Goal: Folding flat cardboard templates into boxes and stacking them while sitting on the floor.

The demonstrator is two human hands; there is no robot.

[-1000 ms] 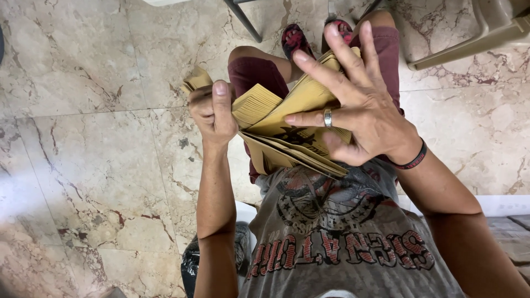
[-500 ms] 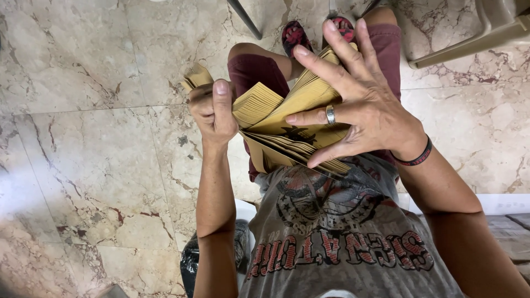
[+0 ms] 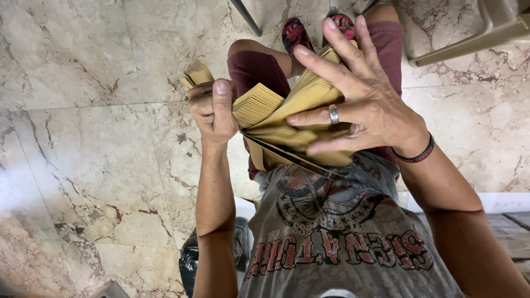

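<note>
A thick stack of tan paper envelopes (image 3: 265,107) is held above my lap. My left hand (image 3: 212,110) grips the stack's left end, thumb pressed on top. My right hand (image 3: 359,102), with a ring and a dark wristband, lies spread over the right part, fingers bending several sheets upward so the stack fans apart. Below the stack are my maroon shorts (image 3: 251,69) and red sandals (image 3: 295,33). My grey printed shirt (image 3: 337,243) fills the lower middle.
The floor is beige veined marble tile (image 3: 83,138). A beige plastic chair (image 3: 497,27) stands at the upper right and a thin metal leg (image 3: 247,17) at top centre. A dark bag (image 3: 190,259) lies by my left side.
My right hand has curled its fingers and slid down over the sheets, bending them further. The left hand has kept its grip on the stack in place.
</note>
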